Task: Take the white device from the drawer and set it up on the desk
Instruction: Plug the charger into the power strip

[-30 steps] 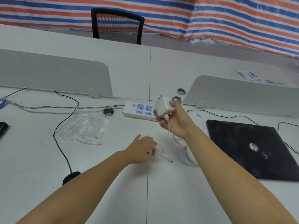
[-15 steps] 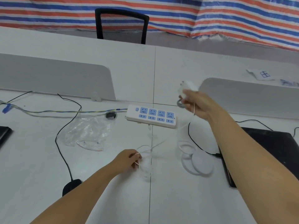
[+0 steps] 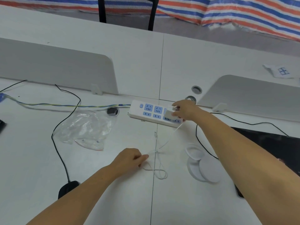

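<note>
The right hand (image 3: 186,110) is reached out over the right end of the white power strip (image 3: 154,113), and its fingers (image 3: 176,114) are closed around a small white plug adapter (image 3: 168,113), which is held against the strip's sockets; whether its prongs are seated cannot be told. A thin white cable (image 3: 168,140) is led from the adapter down across the desk (image 3: 113,200) to the left hand (image 3: 129,159). The left hand's fingers (image 3: 143,157) are curled narrowly, and the cable is pinched between their tips just above the desk surface. Below that hand the cable is laid in one loose loop. The white device (image 3: 209,170), a flat round disc, is seen lying on the desk beside the right forearm, with a white ring-shaped piece (image 3: 194,154) just beyond it, the two overlapping.

One power strip is counted, with two blue socket pairs left uncovered by the hand. One clear plastic bag (image 3: 86,130) is spread to the left of the strip. Two black cables are visible, one on each side, and one twisted coloured wire (image 3: 65,105) is run to the strip. One dark laptop (image 3: 276,146) is partly hidden behind the right arm. Two grey divider panels and one black chair (image 3: 126,12) are seen beyond.
</note>
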The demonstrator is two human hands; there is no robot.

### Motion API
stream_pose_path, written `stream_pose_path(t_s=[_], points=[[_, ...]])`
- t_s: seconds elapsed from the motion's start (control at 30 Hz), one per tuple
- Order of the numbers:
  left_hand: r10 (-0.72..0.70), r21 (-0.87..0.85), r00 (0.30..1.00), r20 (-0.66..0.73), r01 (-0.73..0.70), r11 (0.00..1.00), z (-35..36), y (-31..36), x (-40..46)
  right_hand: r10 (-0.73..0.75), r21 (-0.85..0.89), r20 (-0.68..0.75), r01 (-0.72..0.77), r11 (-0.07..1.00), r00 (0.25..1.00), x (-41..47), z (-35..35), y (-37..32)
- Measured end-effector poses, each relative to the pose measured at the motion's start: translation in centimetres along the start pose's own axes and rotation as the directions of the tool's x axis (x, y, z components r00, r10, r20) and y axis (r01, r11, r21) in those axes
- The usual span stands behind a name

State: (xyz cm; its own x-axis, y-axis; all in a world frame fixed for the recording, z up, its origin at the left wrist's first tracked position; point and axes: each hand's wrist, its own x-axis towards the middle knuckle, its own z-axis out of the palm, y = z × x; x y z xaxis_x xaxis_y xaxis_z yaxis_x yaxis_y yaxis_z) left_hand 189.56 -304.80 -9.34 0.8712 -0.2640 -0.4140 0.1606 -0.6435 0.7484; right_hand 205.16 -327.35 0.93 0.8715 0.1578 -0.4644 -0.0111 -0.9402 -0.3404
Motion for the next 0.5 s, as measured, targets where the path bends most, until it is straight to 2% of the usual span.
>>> stream_pose_path(t_s=[0.07,0.13,0.23,0.33,0.5], points=[[-0.023,-0.081,1.0,-0.02,0.022,0.996,-0.1,-0.2,0.2,-0.009,0.04,0.001,0.009,0.999,1.0,0.4,0.1,-0.1],[-0.026,-0.114,0.993,-0.118,0.013,0.993,-0.3,-0.1,0.7,-0.013,0.049,0.013,0.012,0.999,1.0,0.8,0.1,-0.1],[0.006,0.038,0.957,-0.292,0.005,0.999,-0.5,1.1,3.0,-0.03,0.027,0.024,0.029,0.999,0.999,1.2,-0.1,-0.1],[-0.007,0.159,0.967,-0.254,0.048,0.986,0.6,4.0,6.0,-0.018,0.092,0.014,0.017,0.996,1.0,1.3,0.1,0.4],[-0.18,0.408,0.971,-0.157,0.23,0.884,3.1,7.2,9.6,-0.008,0.161,-0.01,0.01,0.987,1.0,1.3,0.4,1.3]])
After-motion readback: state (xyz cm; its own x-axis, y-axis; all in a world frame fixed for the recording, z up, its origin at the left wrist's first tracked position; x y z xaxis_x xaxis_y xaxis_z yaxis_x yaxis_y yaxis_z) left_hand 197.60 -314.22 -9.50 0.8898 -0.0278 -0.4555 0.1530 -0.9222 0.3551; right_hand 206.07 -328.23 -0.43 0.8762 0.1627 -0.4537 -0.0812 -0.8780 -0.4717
